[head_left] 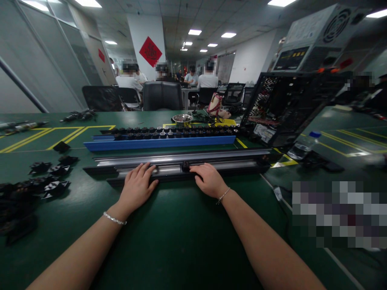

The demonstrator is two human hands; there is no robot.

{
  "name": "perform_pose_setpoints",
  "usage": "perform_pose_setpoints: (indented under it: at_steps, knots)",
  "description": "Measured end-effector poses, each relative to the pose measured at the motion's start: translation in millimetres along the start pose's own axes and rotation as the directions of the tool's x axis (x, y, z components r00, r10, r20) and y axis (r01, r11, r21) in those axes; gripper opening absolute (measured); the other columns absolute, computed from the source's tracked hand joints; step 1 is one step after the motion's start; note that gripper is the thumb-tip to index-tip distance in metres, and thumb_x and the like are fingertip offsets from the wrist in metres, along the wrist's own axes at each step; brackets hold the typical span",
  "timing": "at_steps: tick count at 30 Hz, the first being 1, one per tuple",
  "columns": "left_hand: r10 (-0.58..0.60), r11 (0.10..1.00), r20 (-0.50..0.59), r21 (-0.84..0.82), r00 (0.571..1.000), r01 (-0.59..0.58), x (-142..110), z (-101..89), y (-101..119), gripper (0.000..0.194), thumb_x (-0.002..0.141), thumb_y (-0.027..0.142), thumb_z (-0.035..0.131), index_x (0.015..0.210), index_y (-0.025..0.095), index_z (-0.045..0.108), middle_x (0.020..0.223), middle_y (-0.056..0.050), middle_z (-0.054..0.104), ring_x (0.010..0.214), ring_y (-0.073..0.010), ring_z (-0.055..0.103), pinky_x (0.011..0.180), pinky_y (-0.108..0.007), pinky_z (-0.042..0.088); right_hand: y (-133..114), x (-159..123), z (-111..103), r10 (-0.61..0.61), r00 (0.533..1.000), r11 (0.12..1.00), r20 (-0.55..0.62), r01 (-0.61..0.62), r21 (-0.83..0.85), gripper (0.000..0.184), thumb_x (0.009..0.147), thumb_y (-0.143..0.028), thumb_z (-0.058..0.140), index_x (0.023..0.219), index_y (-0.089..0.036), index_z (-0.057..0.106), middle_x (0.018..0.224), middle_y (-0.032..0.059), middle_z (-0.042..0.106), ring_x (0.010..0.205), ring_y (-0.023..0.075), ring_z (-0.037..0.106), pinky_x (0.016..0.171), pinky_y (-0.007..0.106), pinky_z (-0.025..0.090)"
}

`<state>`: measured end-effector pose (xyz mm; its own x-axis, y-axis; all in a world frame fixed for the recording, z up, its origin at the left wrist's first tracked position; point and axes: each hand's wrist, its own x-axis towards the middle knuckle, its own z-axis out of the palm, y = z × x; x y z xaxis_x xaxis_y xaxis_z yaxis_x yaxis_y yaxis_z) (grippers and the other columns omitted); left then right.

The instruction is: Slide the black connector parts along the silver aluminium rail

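A long black rail (169, 176) with a shiny inner channel lies across the green table in front of me. My left hand (137, 183) rests over its left part, fingers across the channel and thumb at the near edge, gripping it. Inside the channel, near the middle, sits a small black part (185, 166). The outstretched fingertips of my right hand (208, 179) touch this part's right side, with the thumb apart and below. A second dark rail (181, 156) with a silvery channel lies just behind. What is under my left fingers is hidden.
Behind the rails, a blue rail (160, 143) stands before rows of small black parts. More black parts (56, 187) lie at left. An opened computer case (272, 108), a plastic bottle (302, 147) and a cable (284, 205) are at right. A metal bowl (182, 118) stands farther back.
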<state>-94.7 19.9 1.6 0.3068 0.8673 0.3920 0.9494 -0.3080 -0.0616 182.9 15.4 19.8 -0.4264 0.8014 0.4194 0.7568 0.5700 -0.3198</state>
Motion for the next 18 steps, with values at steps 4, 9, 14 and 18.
perform_pose_setpoints:
  at_steps: [4, 9, 14, 18]
  knots:
    - [-0.009, 1.0, -0.011, -0.001, 1.0, 0.009, 0, 0.0, 1, 0.057, 0.087, 0.044, 0.037, 0.136, 0.015, 0.038, 0.138, -0.014, 0.046, 0.13, -0.0285, 0.036, 0.103, -0.046, 0.031, -6, 1, -1, 0.0, 0.999, 1.0, 0.046, 0.0, -0.005, 0.035, 0.079, -0.017, 0.046, 0.111, -0.022, 0.057, 0.121, 0.003, 0.061, 0.109, 0.0183, 0.054, 0.103, 0.041, 0.029]
    - [-0.01, 1.0, -0.013, -0.012, 1.0, 0.01, -1, -0.9, 1, 0.059, 0.087, 0.044, 0.039, 0.138, 0.015, 0.035, 0.137, -0.015, 0.046, 0.13, -0.0291, 0.036, 0.103, -0.047, 0.031, -9, 1, 0, 0.015, 0.995, 0.999, 0.094, -0.012, -0.03, 0.039, 0.078, -0.017, 0.045, 0.116, -0.024, 0.054, 0.126, 0.0039, 0.058, 0.112, 0.0189, 0.052, 0.105, 0.045, 0.025]
    - [-0.007, 1.0, -0.009, -0.008, 1.0, 0.007, -1, -3.5, 6, 0.059, 0.086, 0.043, 0.041, 0.14, 0.02, 0.033, 0.14, -0.012, 0.044, 0.131, -0.0296, 0.034, 0.103, -0.048, 0.03, -13, 1, 3, 0.009, 0.995, 0.999, 0.104, -0.004, -0.044, 0.041, 0.078, -0.017, 0.046, 0.118, -0.023, 0.052, 0.128, 0.0046, 0.056, 0.114, 0.0193, 0.05, 0.106, 0.046, 0.022]
    - [0.028, 1.0, 0.006, -0.007, 1.0, -0.028, 0, -4.9, 13, 0.06, 0.085, 0.043, 0.043, 0.141, 0.026, 0.03, 0.142, -0.01, 0.04, 0.132, -0.0302, 0.032, 0.103, -0.048, 0.029, -19, 1, 6, 0.01, 0.995, 0.998, 0.103, -0.004, -0.057, 0.042, 0.079, -0.018, 0.045, 0.12, -0.023, 0.051, 0.13, 0.005, 0.054, 0.117, 0.0197, 0.048, 0.107, 0.047, 0.02]
